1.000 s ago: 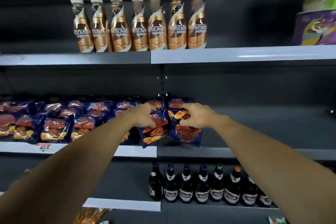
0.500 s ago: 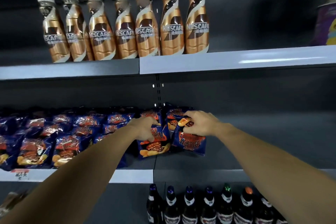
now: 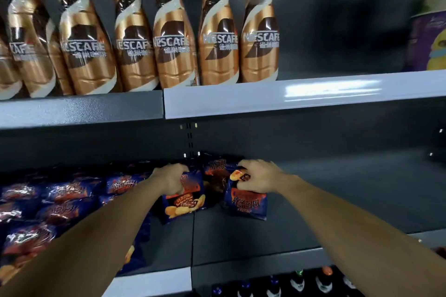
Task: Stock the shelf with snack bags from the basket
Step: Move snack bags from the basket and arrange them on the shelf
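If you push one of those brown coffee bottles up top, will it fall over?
Probably, yes. The Nescafe bottles are tall and narrow at the neck, so a push up high would likely tip one. They stand packed side by side on the upper shelf, so one might knock its neighbours. The glossy wrap looks slippery.

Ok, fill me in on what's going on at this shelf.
A person is stocking the middle shelf with blue snack bags. The left hand grips one bag by its top, and the right hand grips another bag beside it; both bags stand on the shelf, at the right end of a row of snack bags already there. Coffee bottles line the shelf above, and dark bottles sit below.
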{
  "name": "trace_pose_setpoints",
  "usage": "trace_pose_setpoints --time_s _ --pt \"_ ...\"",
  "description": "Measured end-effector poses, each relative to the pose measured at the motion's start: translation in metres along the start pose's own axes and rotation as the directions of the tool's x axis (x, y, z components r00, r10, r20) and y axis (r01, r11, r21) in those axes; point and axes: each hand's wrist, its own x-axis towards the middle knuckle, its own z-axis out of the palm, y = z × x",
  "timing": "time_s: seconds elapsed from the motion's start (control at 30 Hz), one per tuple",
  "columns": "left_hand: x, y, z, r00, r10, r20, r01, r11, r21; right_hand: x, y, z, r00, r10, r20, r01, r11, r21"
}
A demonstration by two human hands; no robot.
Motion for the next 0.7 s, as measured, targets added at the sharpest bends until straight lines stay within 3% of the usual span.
trace_pose_setpoints --time_s 0.37,0.7 --pt "0.018 -0.008 0.001 0.983 0.153 -0.105 -0.137 0.979 0.148 0.009 -0.013 0.008 0.997 0.081 -0.016 -0.081 0.996 0.024" --pt "-0.003 0.013 0.000 0.923 0.291 -0.252 -0.310 0.950 -0.037 0.005 -0.022 -0.011 0.994 0.084 -0.065 -0.082 0.996 0.031"
